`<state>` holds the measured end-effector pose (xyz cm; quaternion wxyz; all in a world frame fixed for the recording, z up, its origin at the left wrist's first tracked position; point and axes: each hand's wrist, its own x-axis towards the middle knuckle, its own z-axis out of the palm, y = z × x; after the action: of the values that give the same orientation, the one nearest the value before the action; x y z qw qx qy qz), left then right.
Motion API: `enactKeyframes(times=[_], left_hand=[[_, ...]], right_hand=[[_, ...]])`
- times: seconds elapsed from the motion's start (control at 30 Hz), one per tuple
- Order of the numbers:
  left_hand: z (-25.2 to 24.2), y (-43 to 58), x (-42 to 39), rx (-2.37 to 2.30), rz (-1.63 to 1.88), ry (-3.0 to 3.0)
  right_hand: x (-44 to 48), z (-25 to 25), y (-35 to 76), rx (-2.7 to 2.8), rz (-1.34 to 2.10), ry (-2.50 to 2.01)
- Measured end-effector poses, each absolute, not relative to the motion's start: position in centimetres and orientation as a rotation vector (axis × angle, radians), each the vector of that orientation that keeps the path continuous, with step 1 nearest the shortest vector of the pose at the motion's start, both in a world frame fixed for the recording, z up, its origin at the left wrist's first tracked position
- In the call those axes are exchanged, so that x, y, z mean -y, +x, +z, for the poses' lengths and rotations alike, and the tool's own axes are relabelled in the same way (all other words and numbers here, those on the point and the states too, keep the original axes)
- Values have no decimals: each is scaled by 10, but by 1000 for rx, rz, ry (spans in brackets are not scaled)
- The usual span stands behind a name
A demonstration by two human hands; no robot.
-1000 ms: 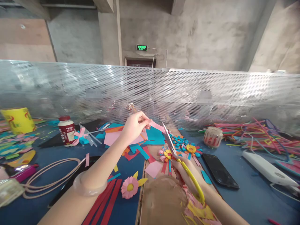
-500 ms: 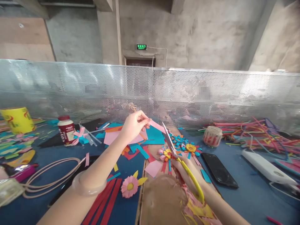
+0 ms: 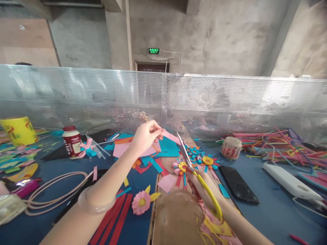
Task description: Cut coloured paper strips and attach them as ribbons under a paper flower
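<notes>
Risks first, judging only. Left hand (image 3: 148, 136), mid-frame, is pinching the left end of a pink strip (image 3: 171, 137) by thumb and fingers; a light pinch could be letting the strip twist or slip, so the cut could be going crooked. The strip is sitting just right of center, apparently held up off the tabletop, its right end meeting the blades. Yellow-handled scissors (image 3: 186, 157) are crossing there; can't tell if the blades are fully closed, but thin paper could be folding between them instead of cutting. A yellow-centered flower (image 3: 182, 167) is showing right by the blades, so a dip could be snagging petals. Right hand (image 3: 198, 187), lower right of center, is grasping the scissors' handles; finger placement isn't showing clearly.

Direction: strip's long axis is running left to right, sloping down, free end pointing right. Scissors' long axis is running diagonally, tips pointing up and slightly left, handles trailing toward lower right.
</notes>
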<state>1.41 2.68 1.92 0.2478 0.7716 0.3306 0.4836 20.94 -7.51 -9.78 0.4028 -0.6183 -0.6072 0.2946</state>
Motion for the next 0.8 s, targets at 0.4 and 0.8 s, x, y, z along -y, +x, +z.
enactKeyframes(times=[0.4,0.8], left_hand=[[21,12,-24,-884,1324,2112],[23,13,-22,-865,1308,2085]], right_hand=[[76,-98,212,1600,621,-1626],[75,-102,211,1555,624,-1622]])
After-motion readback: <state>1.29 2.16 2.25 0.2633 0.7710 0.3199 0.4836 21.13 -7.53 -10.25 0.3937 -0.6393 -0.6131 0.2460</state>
